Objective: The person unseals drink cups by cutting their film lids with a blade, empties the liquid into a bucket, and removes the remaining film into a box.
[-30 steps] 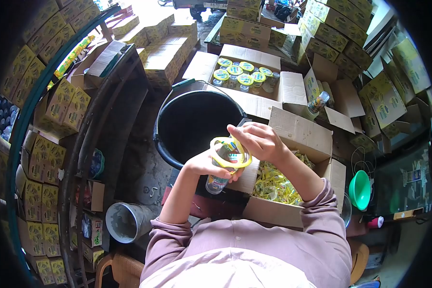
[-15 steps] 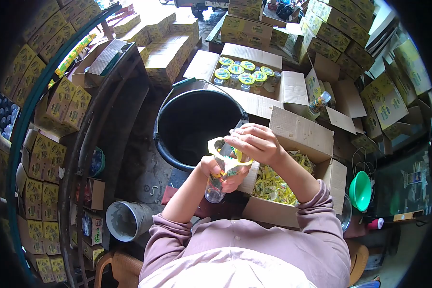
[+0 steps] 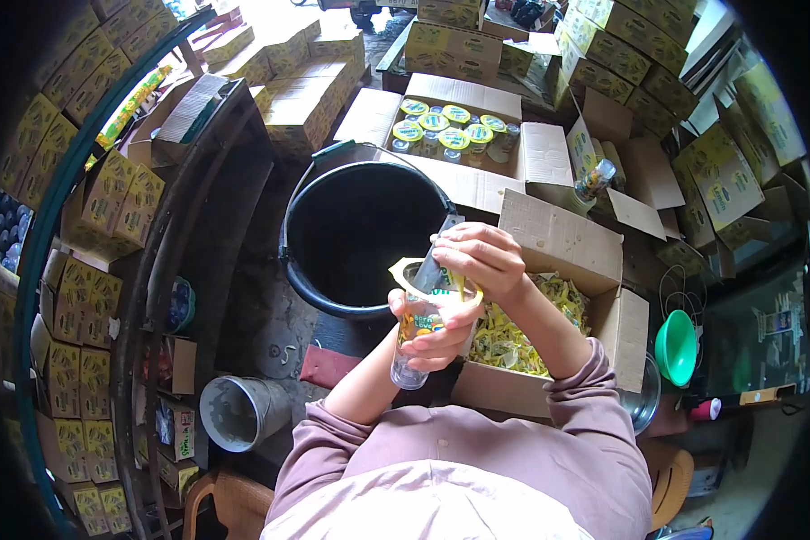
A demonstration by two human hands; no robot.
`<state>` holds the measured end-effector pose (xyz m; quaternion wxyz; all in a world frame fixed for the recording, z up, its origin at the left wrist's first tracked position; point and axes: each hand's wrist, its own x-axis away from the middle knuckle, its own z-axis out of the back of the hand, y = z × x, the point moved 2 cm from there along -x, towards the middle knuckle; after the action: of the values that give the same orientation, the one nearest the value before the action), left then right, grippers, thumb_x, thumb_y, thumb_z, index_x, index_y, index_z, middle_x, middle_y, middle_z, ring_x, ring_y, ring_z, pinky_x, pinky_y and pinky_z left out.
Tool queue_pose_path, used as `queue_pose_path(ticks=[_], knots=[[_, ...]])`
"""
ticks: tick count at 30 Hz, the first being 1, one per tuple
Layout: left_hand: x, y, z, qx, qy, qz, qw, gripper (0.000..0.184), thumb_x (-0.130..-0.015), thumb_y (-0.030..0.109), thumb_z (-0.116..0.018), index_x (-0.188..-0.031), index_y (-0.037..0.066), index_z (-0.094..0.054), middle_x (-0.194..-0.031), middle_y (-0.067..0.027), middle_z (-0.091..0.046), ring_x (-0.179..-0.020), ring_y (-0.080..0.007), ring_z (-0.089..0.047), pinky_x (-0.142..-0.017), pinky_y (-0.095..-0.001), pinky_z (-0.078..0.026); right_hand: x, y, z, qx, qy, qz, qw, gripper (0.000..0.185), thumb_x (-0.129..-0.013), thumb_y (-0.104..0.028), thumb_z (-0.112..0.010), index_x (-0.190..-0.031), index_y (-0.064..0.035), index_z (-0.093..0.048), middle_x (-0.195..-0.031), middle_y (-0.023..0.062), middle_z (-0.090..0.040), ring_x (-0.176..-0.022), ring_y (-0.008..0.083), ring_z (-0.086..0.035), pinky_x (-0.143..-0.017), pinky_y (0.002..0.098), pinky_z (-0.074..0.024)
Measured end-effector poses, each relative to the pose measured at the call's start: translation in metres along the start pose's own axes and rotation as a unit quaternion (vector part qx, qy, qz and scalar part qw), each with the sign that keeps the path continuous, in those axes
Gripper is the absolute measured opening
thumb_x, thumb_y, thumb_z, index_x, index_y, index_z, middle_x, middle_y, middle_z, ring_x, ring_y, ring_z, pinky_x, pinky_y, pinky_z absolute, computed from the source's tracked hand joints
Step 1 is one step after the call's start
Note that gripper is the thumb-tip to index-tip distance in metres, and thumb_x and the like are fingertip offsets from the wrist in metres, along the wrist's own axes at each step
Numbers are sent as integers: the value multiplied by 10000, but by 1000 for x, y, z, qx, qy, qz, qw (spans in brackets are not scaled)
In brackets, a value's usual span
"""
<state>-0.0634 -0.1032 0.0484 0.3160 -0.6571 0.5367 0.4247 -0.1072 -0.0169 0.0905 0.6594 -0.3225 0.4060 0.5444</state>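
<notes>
My left hand (image 3: 436, 340) is wrapped round a clear plastic cup (image 3: 409, 371) with green print on its side and a yellow rim. The cup tilts slightly in front of my chest. Above it, my right hand (image 3: 484, 259) pinches a flat grey metal blade (image 3: 430, 270), whose lower end reaches into the cup's mouth. A yellow lid film is partly loose along the rim, by my right fingers. Just beyond the hands stands a large black bucket (image 3: 301, 279) with a handle.
An open carton (image 3: 598, 220) of yellow film scraps (image 3: 540, 324) sits at my right. Behind it, another carton (image 3: 544, 153) holds several yellow-lidded cups (image 3: 454, 138). A grey pail (image 3: 243, 414) is on the left, a green bowl (image 3: 677, 346) on the right. Stacked boxes surround the area.
The cup has turned, so its printed side now faces me. The blade, mostly covered by fingers before, now shows more and slants into the cup's mouth. My view has shifted slightly.
</notes>
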Motion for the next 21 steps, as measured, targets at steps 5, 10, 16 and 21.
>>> queue_pose_path(ticks=[5, 10, 16, 21], knots=[[18, -5, 8, -3, 78, -44, 996, 562, -638, 161, -702, -1039, -45, -368, -776, -148, -535, -598, -211, -591, -556, -357, -508, 3, 3, 24, 100, 42, -79, 991, 226, -582, -22, -658, -802, -69, -645, -700, 42, -596, -654, 190, -591, -594, 279, -493], [45, -1, 3, -109, 241, -84, 961, 734, -633, 290, -684, -1158, -73, -321, -804, -142, -475, -635, -201, -528, -588, -373, -507, 47, -7, 79, 193, 3, -244, 950, 262, -605, 38, -592, -830, -74, -663, -654, 60, -569, -607, 199, -556, -541, 288, -453], [51, 16, -16, -334, 384, -46, 860, 748, -703, 400, -589, -1253, -40, -335, -938, -194, -491, -764, -267, -581, -663, -376, -523, 171, -31, 109, 373, -483, -530, 588, 845, -693, 78, -536, -1404, -176, -158, -784, 138, -627, -780, 279, -630, -644, 386, -530], [48, 21, -28, -337, 433, -136, 825, 610, -745, 352, -529, -1203, -30, -399, -1020, -198, -505, -863, -266, -569, -736, -430, -501, 203, -59, 139, 322, -521, -577, 540, 842, -660, 29, -605, -1384, -172, -227, -848, 202, -623, -811, 314, -630, -687, 407, -525]])
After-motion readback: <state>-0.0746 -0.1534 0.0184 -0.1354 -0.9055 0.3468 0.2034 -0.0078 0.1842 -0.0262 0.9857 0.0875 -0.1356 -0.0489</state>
